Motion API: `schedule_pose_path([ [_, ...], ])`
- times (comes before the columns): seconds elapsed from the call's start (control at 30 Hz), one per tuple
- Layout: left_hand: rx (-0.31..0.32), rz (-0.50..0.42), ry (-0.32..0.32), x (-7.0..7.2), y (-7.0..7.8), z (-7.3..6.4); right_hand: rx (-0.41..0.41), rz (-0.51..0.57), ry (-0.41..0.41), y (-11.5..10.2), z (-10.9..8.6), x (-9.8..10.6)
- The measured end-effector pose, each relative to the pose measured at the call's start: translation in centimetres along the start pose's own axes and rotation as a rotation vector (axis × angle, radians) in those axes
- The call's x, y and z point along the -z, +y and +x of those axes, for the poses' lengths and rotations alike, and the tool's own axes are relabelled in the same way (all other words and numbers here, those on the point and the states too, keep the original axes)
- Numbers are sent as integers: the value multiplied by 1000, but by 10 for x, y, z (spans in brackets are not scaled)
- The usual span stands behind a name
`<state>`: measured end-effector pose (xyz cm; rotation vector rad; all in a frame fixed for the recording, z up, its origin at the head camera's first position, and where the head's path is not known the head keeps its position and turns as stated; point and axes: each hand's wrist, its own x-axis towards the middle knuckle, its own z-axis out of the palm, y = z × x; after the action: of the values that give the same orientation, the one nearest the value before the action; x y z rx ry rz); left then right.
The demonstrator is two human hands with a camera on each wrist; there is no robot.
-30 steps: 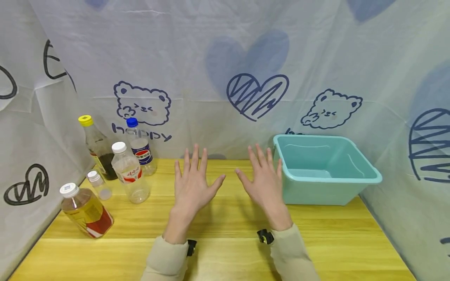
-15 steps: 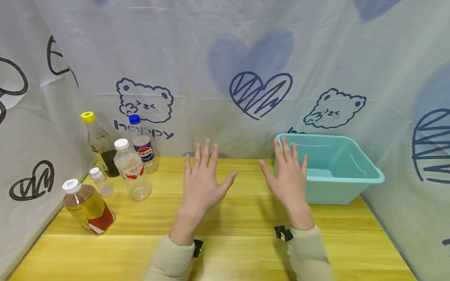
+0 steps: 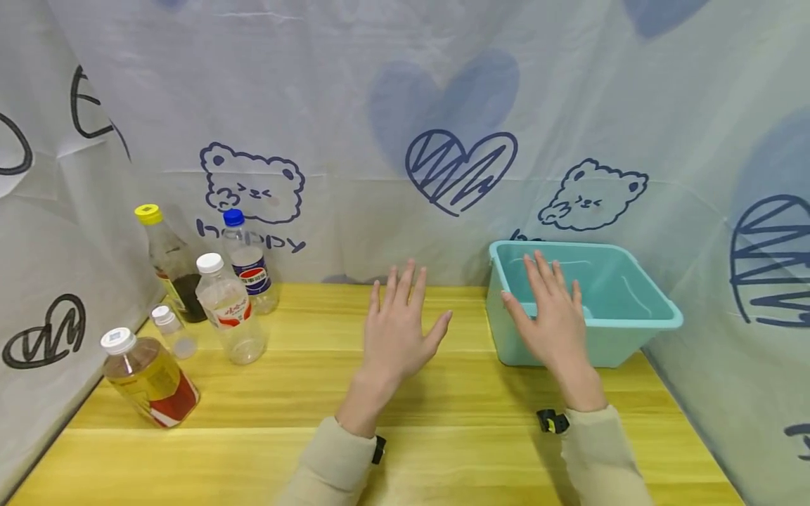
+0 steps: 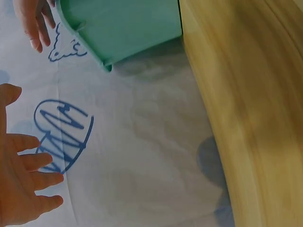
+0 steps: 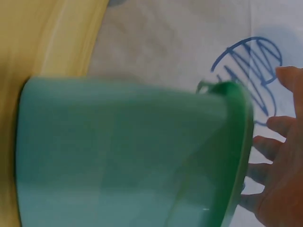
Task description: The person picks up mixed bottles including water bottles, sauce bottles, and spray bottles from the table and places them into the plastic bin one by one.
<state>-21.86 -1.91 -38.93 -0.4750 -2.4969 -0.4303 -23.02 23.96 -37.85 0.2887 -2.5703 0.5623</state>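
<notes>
My left hand (image 3: 396, 330) is held over the middle of the wooden table with its fingers spread straight and nothing in them. To its right, my right hand (image 3: 555, 323) has straight, spread fingers too and overlaps the front left of the turquoise plastic basin (image 3: 607, 344) in the head view. From the right wrist view, the fingers of that hand (image 5: 279, 165) are beside the basin's rim (image 5: 247, 127). The left wrist view has the left hand (image 4: 23, 179) at its left edge, apart from the basin (image 4: 123, 28).
Several bottles stand at the table's left: a yellow-capped one with dark liquid (image 3: 180, 274), a blue-capped one (image 3: 252, 267), a clear white-capped one (image 3: 233, 316), a small one (image 3: 175, 334) and one with a red and yellow label (image 3: 152, 379). A printed curtain (image 3: 354, 105) hangs behind.
Both hands have moved to the right, fingers still spread. The right hand has come from the basin's left side to in front of its opening. Bottles and basin stay where they were.
</notes>
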Motion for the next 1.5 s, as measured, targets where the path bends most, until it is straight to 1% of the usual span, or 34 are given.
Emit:
schedule_pose_path([
  [0.2, -16, -20, 2, -11, 12, 7, 27, 0, 24, 27, -4, 6],
  [0.33, -27, -30, -13, -17, 20, 13, 22, -9, 41, 45, -10, 11],
  [0.6, -25, -30, -66, -29, 36, 22, -5, -43, 52, 80, -23, 25],
  [0.73, -19, -23, -94, -34, 43, 25, -14, -43, 70, 98, -27, 33],
  [0.93, -27, -35, -167, -42, 58, 32, -36, -41, 92, 127, -33, 46],
  [1.07, -38, -41, -216, -47, 67, 36, -57, -56, 70, 144, -35, 56],
  [1.23, -64, -26, -271, -52, 79, 44, -66, -80, 18, 162, -35, 67],
  [1.37, -88, 1, -305, -58, 88, 50, -67, -113, -39, 173, -33, 74],
  [1.5, -94, 19, -329, -64, 96, 55, -86, -141, -103, 183, -30, 80],
])
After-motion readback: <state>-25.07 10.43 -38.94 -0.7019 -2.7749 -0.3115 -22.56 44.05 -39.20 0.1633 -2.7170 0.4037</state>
